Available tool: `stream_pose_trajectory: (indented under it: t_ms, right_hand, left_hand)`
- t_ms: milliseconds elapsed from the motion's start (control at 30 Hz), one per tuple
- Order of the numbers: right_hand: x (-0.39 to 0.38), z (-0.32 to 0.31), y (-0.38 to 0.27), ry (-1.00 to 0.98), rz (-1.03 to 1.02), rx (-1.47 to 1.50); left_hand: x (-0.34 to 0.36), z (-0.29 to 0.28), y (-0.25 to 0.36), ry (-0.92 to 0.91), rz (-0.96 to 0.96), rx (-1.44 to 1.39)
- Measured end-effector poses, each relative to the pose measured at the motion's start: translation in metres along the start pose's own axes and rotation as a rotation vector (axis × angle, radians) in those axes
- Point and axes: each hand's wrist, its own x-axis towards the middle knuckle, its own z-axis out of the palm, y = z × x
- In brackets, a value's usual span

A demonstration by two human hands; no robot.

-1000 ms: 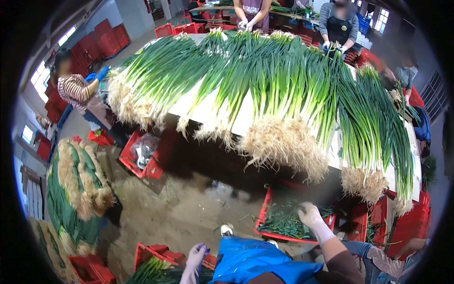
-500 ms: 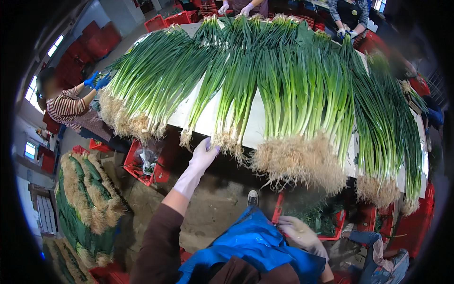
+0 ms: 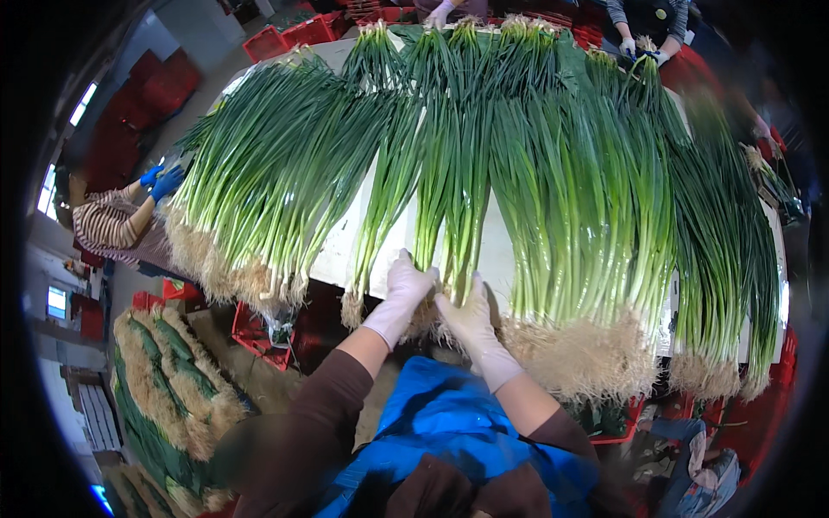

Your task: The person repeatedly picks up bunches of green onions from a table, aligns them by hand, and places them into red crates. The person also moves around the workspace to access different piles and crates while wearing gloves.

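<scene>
A small bunch of green onions lies on the white table, roots toward me over its front edge. My left hand, in a pale glove, closes around the left side of its white stems just above the roots. From the right, my right hand, gloved alike, grips the same bunch. Both hands partly cover its roots, and some fingers are hidden. A thin bunch lies just left of them. To the right spreads a large pile of green onions with thick, pale roots.
More green onions cover the table's left, and darker ones its right. Co-workers' gloved hands show at the left and far side. Red crates stand below the table edge. Stacked bundles sit at lower left.
My right hand has come up from beside the blue apron to the bunch. My left hand has moved from the roots onto the stems. The view has shifted slightly.
</scene>
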Motion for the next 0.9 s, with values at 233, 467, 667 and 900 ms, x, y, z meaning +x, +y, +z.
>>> stream_pose_trajectory:
  t_ms: [233,467,667,900]
  right_hand:
    - [0.055,0.044,0.005,0.036,0.256,0.142]
    - [0.042,0.032,-0.058,-0.204,0.31,0.983]
    - [0.038,0.021,-0.044,-0.1,0.341,0.951]
    - [0.058,0.027,0.013,0.082,0.226,0.059]
  left_hand:
    - [0.019,-0.002,-0.007,-0.343,-0.198,-0.679]
    - [0.032,-0.086,-0.021,-0.918,-0.247,-1.39]
    - [0.043,-0.091,-0.043,-1.113,-0.302,-1.593]
    - [0.052,-0.072,-0.051,-0.832,-0.474,-1.365]
